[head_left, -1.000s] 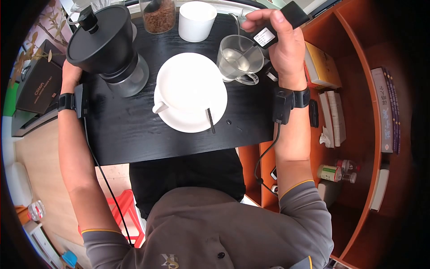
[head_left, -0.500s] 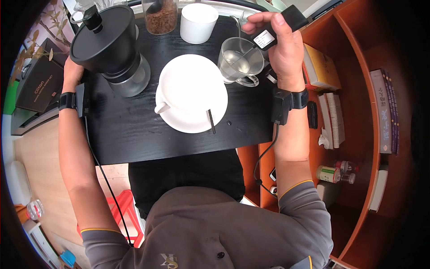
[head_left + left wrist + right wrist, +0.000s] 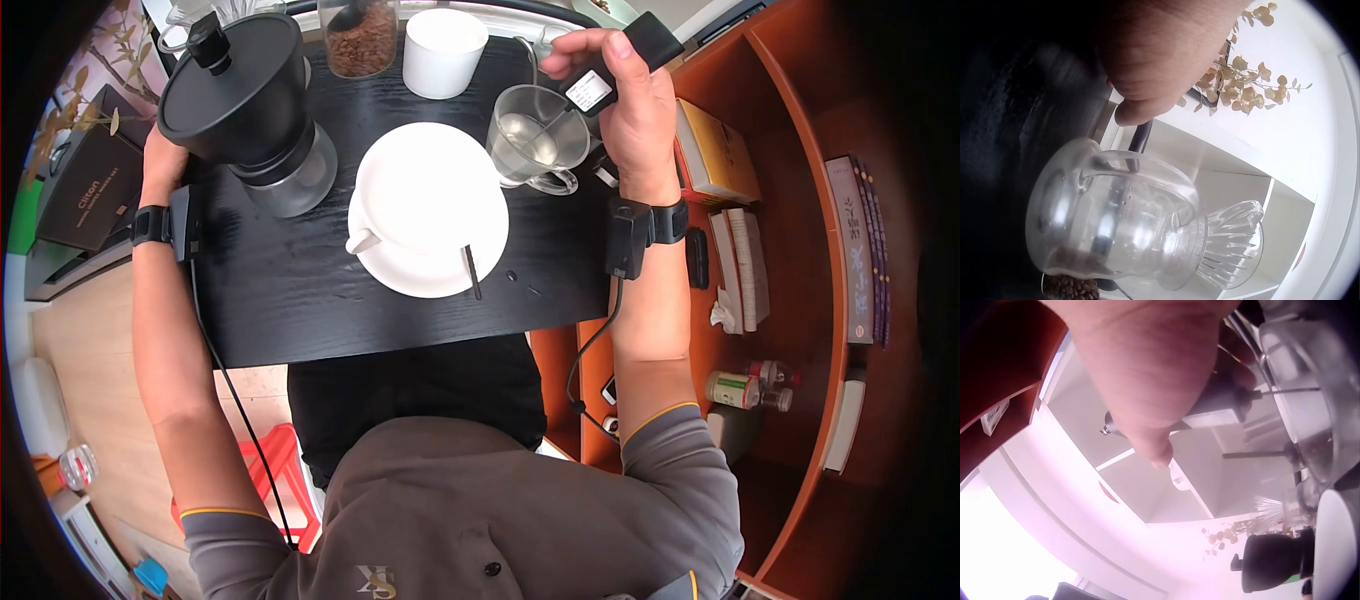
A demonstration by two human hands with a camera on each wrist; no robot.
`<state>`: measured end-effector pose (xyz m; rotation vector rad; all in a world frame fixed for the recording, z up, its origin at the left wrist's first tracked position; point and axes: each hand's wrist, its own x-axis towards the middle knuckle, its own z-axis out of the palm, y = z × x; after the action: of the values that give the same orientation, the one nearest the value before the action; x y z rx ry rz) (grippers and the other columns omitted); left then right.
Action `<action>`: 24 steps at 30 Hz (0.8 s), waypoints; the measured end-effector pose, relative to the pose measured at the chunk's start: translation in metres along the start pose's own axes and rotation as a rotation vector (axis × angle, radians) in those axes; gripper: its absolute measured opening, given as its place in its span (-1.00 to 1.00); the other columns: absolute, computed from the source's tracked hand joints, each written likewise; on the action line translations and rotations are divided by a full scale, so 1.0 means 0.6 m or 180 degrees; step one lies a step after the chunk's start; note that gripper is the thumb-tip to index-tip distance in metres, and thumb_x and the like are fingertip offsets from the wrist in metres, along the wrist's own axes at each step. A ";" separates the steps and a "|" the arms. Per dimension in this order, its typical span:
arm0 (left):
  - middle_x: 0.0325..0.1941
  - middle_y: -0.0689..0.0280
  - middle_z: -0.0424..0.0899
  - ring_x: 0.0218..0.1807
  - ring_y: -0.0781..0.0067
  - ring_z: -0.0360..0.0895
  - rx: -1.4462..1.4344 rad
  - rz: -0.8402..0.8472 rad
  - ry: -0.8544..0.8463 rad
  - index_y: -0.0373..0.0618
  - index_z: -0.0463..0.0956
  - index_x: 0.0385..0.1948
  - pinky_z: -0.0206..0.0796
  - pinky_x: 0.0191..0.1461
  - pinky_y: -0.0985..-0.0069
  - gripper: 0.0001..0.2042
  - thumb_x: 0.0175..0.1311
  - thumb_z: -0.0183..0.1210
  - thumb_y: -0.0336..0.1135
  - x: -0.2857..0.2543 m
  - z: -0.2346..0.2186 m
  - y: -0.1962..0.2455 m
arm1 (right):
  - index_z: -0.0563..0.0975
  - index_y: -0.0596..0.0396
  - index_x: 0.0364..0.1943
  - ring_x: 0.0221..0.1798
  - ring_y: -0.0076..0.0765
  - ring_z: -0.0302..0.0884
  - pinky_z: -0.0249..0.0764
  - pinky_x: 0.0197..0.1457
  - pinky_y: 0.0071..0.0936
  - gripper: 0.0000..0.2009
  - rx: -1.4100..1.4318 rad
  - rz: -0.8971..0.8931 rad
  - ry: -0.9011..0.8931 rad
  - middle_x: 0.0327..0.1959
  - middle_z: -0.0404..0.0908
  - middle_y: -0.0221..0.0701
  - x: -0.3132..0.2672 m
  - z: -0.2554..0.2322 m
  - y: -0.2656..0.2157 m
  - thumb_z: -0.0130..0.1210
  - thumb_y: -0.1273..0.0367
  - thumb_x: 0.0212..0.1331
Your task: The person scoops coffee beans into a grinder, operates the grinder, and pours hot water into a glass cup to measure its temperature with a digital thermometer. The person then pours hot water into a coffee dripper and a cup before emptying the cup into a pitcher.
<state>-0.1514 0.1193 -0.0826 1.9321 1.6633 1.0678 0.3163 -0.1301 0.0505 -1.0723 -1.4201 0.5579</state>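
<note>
My right hand [image 3: 640, 110] grips a black handheld milk frother [image 3: 588, 90] with a white label. Its thin shaft slants into a clear glass cup [image 3: 510, 165] with some liquid at the bottom. In the right wrist view the frother [image 3: 1213, 417] lies behind my thumb, beside the cup's rim. At the table's left side, my left hand [image 3: 163, 162] is partly hidden behind a black coffee grinder [image 3: 235, 90]. The left wrist view shows this hand [image 3: 1160, 59] near a glass pot [image 3: 1116, 212]; its fingers are mostly hidden, so I cannot tell how they lie.
A white cup and saucer [image 3: 430, 280] sit mid-table, with a black stick [image 3: 472, 272] across the rim. Behind stand a white cup [image 3: 443, 60] and a jar of brown granules [image 3: 358, 45]. An orange-brown shelf [image 3: 790, 300] with books and bottles flanks the right side.
The head view has shifted very slightly. Both hands keep their places, and the frother's shaft stays in the glass cup.
</note>
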 end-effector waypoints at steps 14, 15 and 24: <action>0.13 -0.05 0.64 0.21 0.05 0.57 -0.0098 -0.0072 -0.0032 -0.29 0.51 0.12 0.33 0.21 0.33 -0.46 0.30 0.08 0.02 0.002 0.003 -0.002 | 0.64 0.30 -0.13 -0.19 -0.37 0.66 0.53 0.04 -0.42 -0.54 0.0148 -0.0113 -0.0098 -0.30 0.72 -0.22 0.001 -0.006 0.002 0.00 0.08 0.42; 0.12 -0.04 0.65 0.19 0.05 0.57 -0.0087 -0.0064 -0.0012 -0.30 0.52 0.11 0.34 0.20 0.33 -0.46 0.30 0.08 0.01 0.002 0.001 0.003 | 0.64 0.30 -0.13 -0.19 -0.36 0.66 0.53 0.04 -0.42 -0.54 -0.0040 -0.0083 -0.0004 -0.30 0.72 -0.22 -0.001 -0.002 -0.002 0.00 0.08 0.42; 0.11 -0.03 0.66 0.16 0.08 0.59 -0.0209 -0.0251 -0.0023 -0.29 0.52 0.10 0.35 0.19 0.33 -0.47 0.29 0.09 0.00 -0.007 -0.001 0.011 | 0.64 0.30 -0.14 -0.19 -0.36 0.67 0.52 0.03 -0.43 -0.53 -0.0171 -0.0178 -0.0007 -0.31 0.72 -0.22 0.002 -0.007 0.003 0.01 0.07 0.42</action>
<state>-0.1474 0.1138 -0.0786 1.8121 1.6648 1.0707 0.3211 -0.1296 0.0506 -1.0715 -1.4695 0.4832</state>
